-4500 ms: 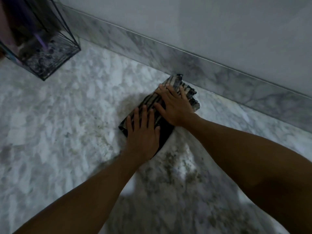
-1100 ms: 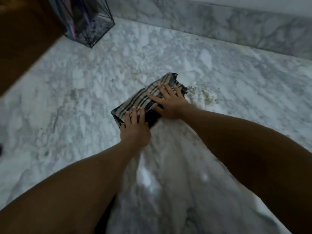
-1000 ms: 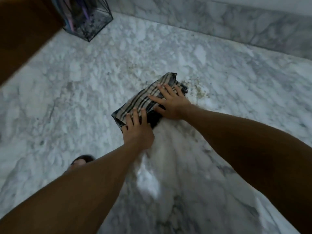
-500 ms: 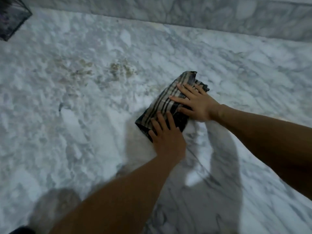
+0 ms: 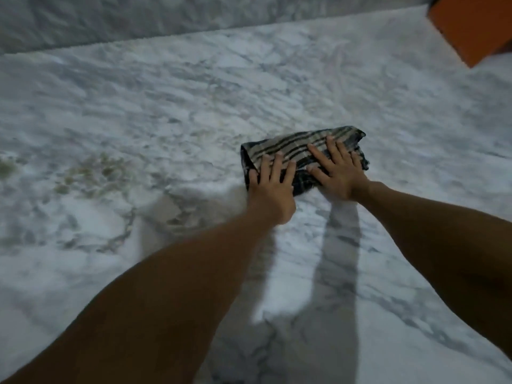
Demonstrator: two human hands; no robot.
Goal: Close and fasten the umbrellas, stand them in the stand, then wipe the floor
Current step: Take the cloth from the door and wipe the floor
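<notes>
A: How are the hands set?

B: Both lie palm down on a folded striped cloth (image 5: 302, 151), right of the frame's middle. The left hand (image 5: 273, 187) has its fingers spread and straight, with the fingertips on the cloth's lower left part and the heel of the palm on the bare marble floor (image 5: 138, 106). The right hand (image 5: 339, 176) is also flat and spread, fingers pointing to the upper left, and covers the cloth's right half. Neither hand pinches or grips anything; they press flat.

A: And the arms?

B: Both forearms are bare and stretched out nearly straight. The left one comes in from the lower left corner, the right one from the right edge, and they draw close together at the cloth.

A: Where is the cloth on the floor?

B: It lies flat, well apart from the marble skirting (image 5: 110, 20) along the top of the frame. To its left, at the middle left of the frame, there are yellowish-brown smears (image 5: 94, 173) on the tiles.

A: What can't you make out?

B: An orange-brown object (image 5: 476, 26) is cut off at the upper right corner, and I cannot tell what it is. The hands hide the cloth's lower edge. The whole picture is soft with blur, so the cloth's weave is unclear.
</notes>
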